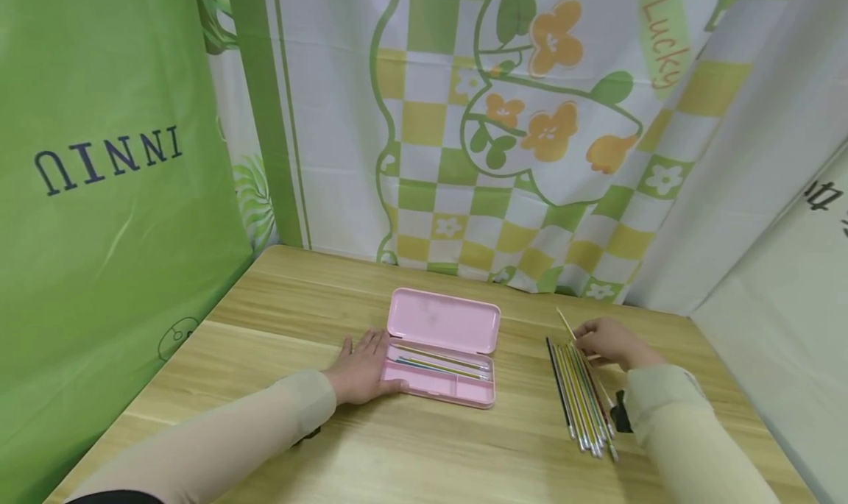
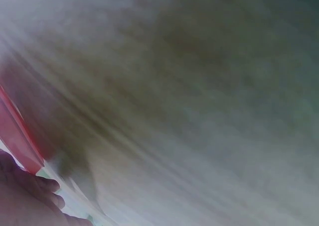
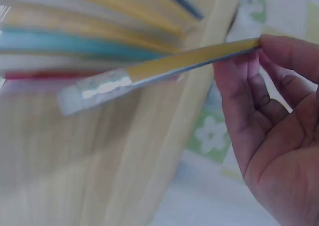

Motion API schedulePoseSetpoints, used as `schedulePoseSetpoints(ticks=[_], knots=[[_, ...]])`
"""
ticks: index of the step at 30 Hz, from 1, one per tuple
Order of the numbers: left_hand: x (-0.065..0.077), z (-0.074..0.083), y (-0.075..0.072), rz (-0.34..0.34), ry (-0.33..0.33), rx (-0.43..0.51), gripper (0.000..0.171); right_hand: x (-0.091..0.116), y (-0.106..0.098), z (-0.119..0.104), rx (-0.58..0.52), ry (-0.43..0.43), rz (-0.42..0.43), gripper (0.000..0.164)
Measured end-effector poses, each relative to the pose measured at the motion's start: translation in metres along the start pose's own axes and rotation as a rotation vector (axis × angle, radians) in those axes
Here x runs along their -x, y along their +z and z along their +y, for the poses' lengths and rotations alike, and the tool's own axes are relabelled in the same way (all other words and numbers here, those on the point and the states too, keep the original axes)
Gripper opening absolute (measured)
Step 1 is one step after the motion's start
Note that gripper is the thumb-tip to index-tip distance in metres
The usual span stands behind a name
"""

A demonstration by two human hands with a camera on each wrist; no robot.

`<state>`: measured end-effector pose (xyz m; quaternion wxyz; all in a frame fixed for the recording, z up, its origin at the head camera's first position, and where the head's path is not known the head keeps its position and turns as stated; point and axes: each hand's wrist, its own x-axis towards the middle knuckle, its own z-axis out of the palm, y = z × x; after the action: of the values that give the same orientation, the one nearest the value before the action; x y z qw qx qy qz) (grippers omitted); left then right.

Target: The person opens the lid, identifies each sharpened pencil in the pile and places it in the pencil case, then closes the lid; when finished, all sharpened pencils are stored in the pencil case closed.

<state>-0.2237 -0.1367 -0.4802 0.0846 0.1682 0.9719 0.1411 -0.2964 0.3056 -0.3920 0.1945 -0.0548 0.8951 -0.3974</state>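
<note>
Left hand (image 1: 361, 371) lies spread against case (image 1: 444, 321), right hand (image 1: 609, 341) pinching a pencil (image 3: 174, 61) apparently pointing forward-left.

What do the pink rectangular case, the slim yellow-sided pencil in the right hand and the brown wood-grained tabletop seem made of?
Case: smooth, faintly glossy; painted metal or plastic, unclear which. Pencil: probably painted wood, from its yellow coat; its shiny ferrule looks metal, the whitish eraser rubbery. Tabletop: satin wood or laminate, from its streaky grain.
</note>
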Motion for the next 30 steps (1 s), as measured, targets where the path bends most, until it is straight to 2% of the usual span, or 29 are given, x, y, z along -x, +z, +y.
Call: schedulePoseSetpoints(ticks=[8,14,23,30], knots=[[0.001,0.001,-0.001,-0.007,0.002,-0.005,0.108,-0.008,0.020,-0.044,-0.121,-0.124,-0.090,0.038],[0.002,0.000,-0.003,-0.013,0.011,0.004,0.108,-0.019,0.040,-0.068,-0.220,-0.206,-0.151,0.039],[0.000,-0.002,0.003,0.000,0.004,0.012,0.108,-0.033,0.065,-0.089,-0.235,-0.239,-0.206,0.040],[0.001,0.001,-0.001,0.000,0.004,0.009,0.104,-0.044,0.092,-0.104,-0.247,-0.233,-0.257,0.037]])
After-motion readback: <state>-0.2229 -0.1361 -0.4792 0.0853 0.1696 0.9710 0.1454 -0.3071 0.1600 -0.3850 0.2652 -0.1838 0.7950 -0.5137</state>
